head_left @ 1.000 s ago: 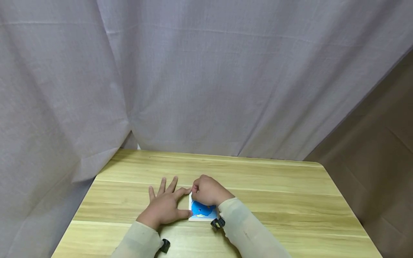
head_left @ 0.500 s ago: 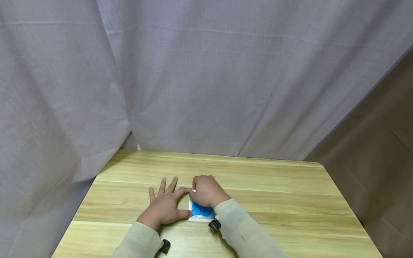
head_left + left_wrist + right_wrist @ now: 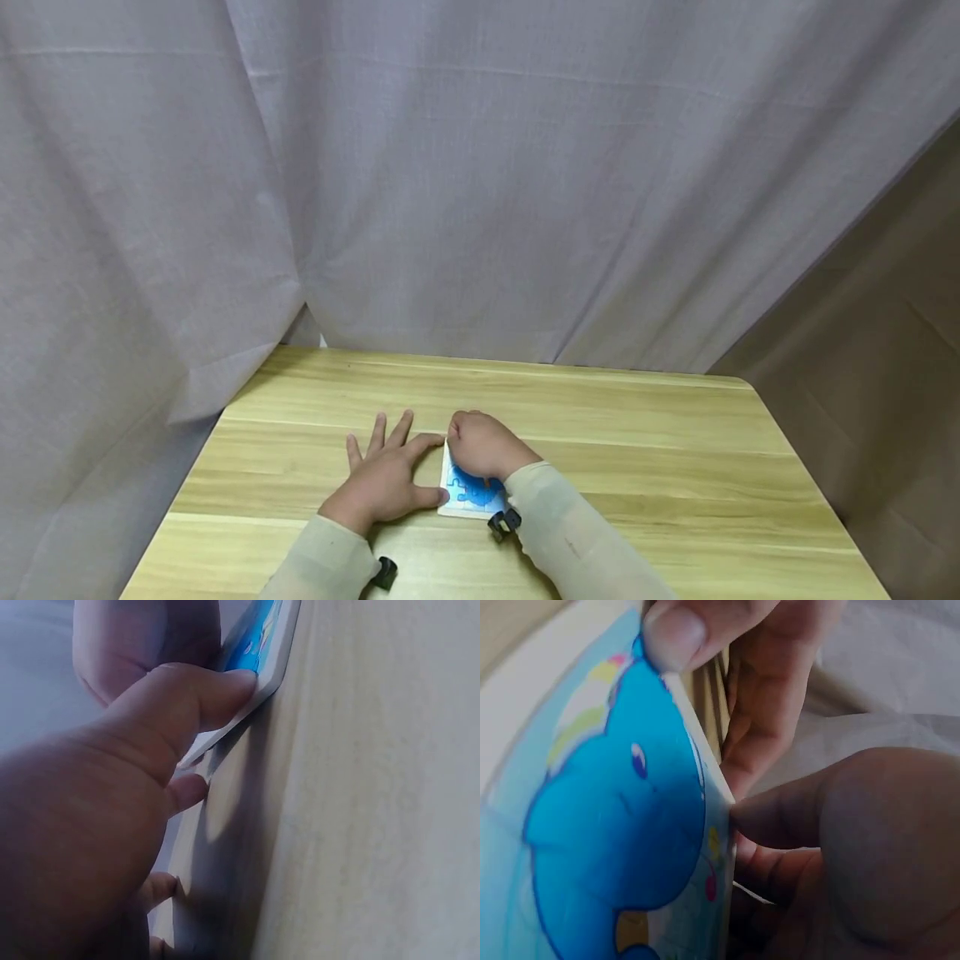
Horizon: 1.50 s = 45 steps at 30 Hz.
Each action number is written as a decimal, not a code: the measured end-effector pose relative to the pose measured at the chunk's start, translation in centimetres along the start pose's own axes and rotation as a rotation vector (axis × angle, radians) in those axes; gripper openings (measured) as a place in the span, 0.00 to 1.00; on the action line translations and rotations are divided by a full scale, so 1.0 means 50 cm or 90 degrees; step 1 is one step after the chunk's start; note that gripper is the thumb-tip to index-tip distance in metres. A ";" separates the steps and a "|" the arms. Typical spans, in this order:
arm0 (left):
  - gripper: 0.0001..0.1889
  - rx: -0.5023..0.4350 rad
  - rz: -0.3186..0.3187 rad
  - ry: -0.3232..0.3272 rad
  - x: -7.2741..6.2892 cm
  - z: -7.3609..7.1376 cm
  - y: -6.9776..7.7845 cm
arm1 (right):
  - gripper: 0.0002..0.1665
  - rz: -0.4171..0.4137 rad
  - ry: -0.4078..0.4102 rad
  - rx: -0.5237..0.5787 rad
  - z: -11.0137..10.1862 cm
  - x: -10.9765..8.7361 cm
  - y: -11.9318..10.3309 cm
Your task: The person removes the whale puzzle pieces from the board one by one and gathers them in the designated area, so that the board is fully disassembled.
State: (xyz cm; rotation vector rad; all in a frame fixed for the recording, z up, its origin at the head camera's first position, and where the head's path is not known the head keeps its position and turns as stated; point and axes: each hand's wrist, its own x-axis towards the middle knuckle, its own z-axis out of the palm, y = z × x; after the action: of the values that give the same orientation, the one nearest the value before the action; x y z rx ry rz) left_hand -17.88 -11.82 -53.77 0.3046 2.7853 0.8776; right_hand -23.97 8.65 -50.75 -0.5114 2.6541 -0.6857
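Note:
A small white-rimmed puzzle board (image 3: 474, 493) lies on the table, with a blue cartoon whale picture. Faint jigsaw lines show on it in the head view. My left hand (image 3: 384, 485) has its fingers spread on the table left of the board. Its thumb (image 3: 225, 694) presses the near left corner, and the forefinger reaches the far left corner. My right hand (image 3: 483, 446), fingers curled, covers the far part of the board. In the right wrist view its thumb (image 3: 776, 817) pinches the picture's edge against the fingers behind, which are partly hidden.
Both hands work on a wood-grain table (image 3: 637, 467) with rounded far corners. Grey cloth (image 3: 480, 183) hangs behind and at the left; darker brown cloth (image 3: 892, 350) hangs at the right. A black wrist device (image 3: 505, 524) sits close to the board's near right corner.
My right hand shifts slightly at the far left part of the board. The board's left edge now slants a little, and jigsaw lines have become visible. My left hand stays almost still.

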 end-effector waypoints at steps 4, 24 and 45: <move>0.38 -0.015 0.016 0.007 0.000 -0.003 0.001 | 0.14 0.000 0.010 0.046 0.002 -0.001 -0.004; 0.36 -0.103 0.110 0.008 0.009 0.004 -0.012 | 0.07 -0.084 0.040 0.078 0.005 0.016 0.040; 0.45 -0.129 0.128 -0.012 0.008 0.002 -0.020 | 0.14 -0.146 0.093 0.064 0.015 0.006 0.076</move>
State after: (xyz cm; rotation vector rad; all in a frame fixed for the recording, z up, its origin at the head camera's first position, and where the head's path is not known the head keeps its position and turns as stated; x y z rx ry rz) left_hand -18.36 -12.47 -54.45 0.5616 2.6519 1.1855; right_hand -24.87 11.35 -53.42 -0.7714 2.7022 -0.9523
